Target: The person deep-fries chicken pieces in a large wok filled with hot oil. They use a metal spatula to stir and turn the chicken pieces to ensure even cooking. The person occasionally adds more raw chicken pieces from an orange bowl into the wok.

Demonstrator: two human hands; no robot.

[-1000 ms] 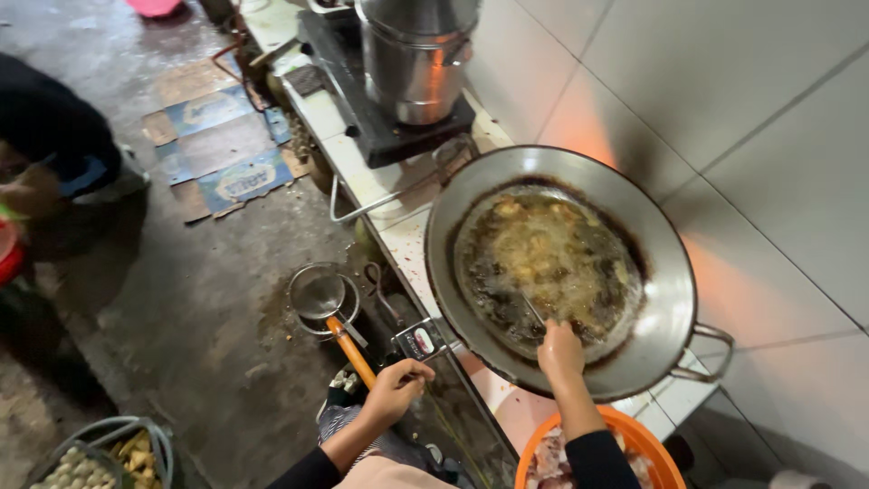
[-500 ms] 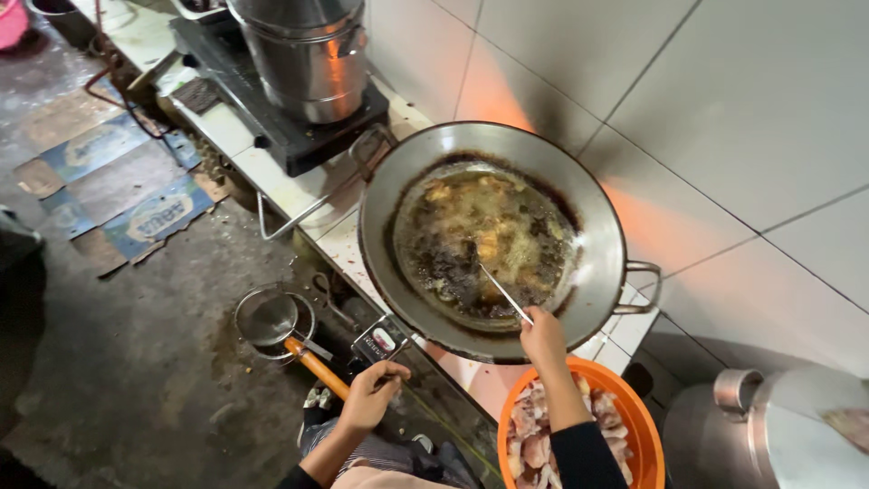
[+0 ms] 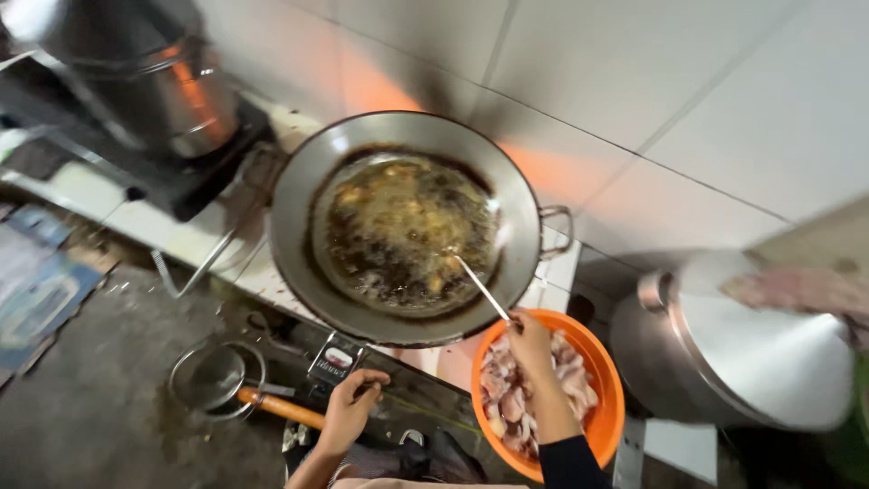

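A large steel wok (image 3: 299, 199) of dark bubbling oil with frying pieces sits on a tiled counter. My right hand (image 3: 529, 344) grips a thin metal rod (image 3: 480, 288) whose tip dips into the oil. It hovers over an orange bowl (image 3: 608, 385) of raw meat pieces. My left hand (image 3: 351, 407) is curled at the burner control box (image 3: 333, 360) under the wok's near rim. Beside it lies a wire skimmer (image 3: 215, 380) with an orange handle (image 3: 281, 408).
A steel stockpot (image 3: 145, 86) stands on a black burner at the left. A big lidded metal pot (image 3: 733, 353) sits at the right. White tiled wall (image 3: 652, 100) runs behind. Flattened cardboard (image 3: 36, 290) lies on the grey floor at the left.
The view has swung right and closer: the wok shifted left in frame and the lidded pot came into sight. My right hand drew back over the orange bowl, still holding the rod.
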